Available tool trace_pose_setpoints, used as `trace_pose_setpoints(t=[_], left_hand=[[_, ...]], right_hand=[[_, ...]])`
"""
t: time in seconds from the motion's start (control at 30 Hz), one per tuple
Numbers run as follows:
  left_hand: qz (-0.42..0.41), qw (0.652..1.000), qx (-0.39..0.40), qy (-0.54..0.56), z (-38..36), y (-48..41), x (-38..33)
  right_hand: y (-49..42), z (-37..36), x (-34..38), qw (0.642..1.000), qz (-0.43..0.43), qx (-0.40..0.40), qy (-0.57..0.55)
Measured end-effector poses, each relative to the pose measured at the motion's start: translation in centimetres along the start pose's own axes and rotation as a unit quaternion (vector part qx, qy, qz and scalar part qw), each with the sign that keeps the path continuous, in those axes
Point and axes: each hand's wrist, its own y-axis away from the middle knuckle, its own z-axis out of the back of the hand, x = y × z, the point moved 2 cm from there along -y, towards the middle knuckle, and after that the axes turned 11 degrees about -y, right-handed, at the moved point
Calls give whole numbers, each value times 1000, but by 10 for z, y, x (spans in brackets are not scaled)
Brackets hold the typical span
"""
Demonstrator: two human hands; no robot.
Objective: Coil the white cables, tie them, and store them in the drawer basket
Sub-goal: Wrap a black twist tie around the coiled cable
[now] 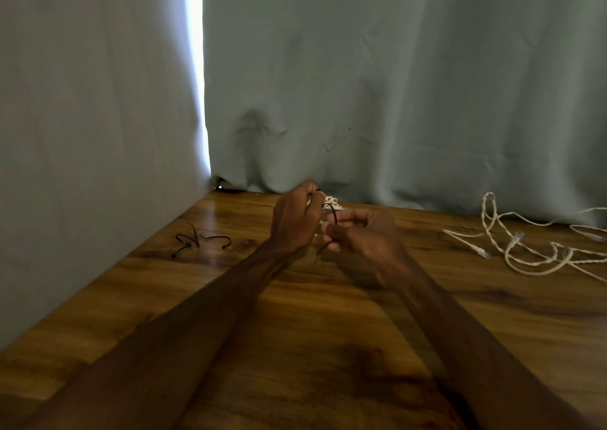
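A: Where is the coiled white cable (330, 201)?
B: Between both hands. The left hand (295, 221) grips it and the right hand (364, 232) pinches the black tie (334, 214). It looks soft and light, so better hold the bundle's middle.

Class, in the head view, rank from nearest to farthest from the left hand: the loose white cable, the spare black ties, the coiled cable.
1. Coiled cable, black tie round it: in the left hand.
2. Spare black ties: on the table, leftward.
3. Loose white cable: far right.
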Motion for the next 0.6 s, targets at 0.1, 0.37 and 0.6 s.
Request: trace_pose_setpoints(t=[0.1,0.37,0.6], left_hand=[[16,1000,7,-4,3,-4,8],[40,993,91,60,-7,4,3],[17,978,199,68,-22,22,-20]], right_hand=[[-2,9,13,993,93,3,73],[-17,45,31,839,403,-119,345],[-12,47,33,852,452,-103,243]])
